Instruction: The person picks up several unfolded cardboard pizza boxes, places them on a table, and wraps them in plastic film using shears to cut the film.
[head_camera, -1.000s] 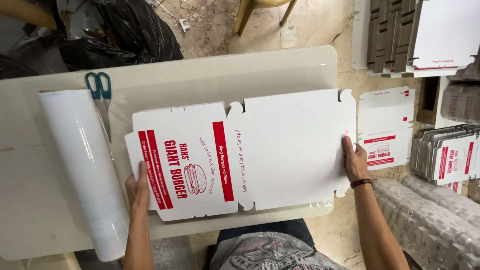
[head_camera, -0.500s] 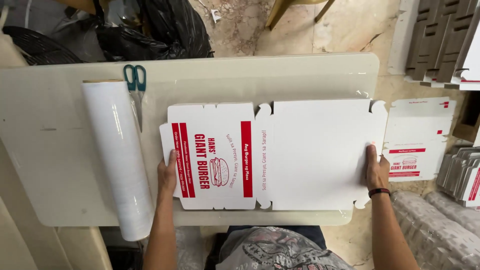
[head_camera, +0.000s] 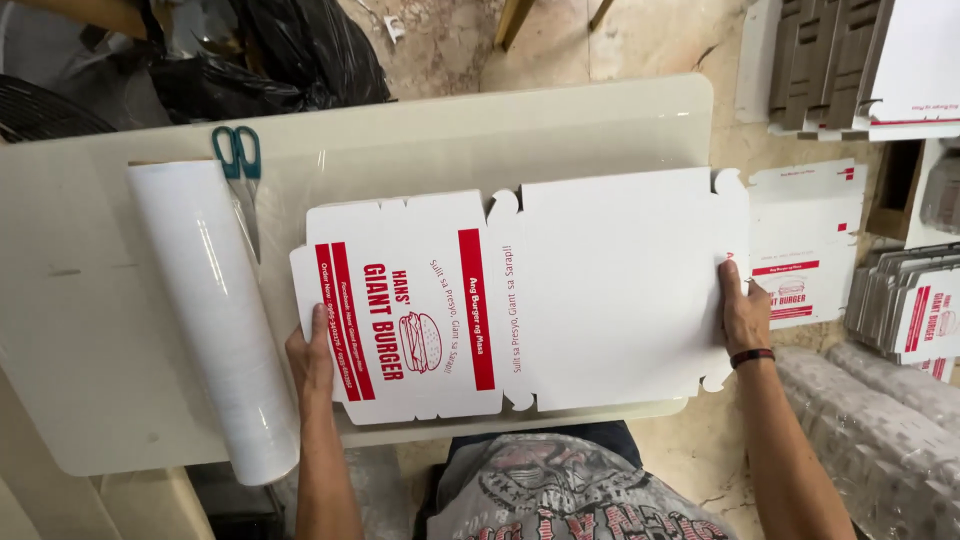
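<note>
A flat, unfolded white cardboard box blank (head_camera: 560, 290) with red stripes and a burger drawing lies spread on the cream table (head_camera: 120, 380). My left hand (head_camera: 312, 358) rests fingers-down on its left printed end, near the front edge. On the blank's right edge sits my right hand (head_camera: 742, 310), fingers over the cardboard, a dark band on the wrist. Both hands press flat on the blank rather than gripping it.
A roll of clear film (head_camera: 215, 310) lies left of the blank, teal-handled scissors (head_camera: 238, 160) behind it. Black bags (head_camera: 290, 50) sit beyond the table. More flat box blanks (head_camera: 805, 240) and stacks (head_camera: 915, 300) lie at right on the floor.
The view has shifted, so the table and box sit further right in frame. Both hands stay on the same ends of the blank.
</note>
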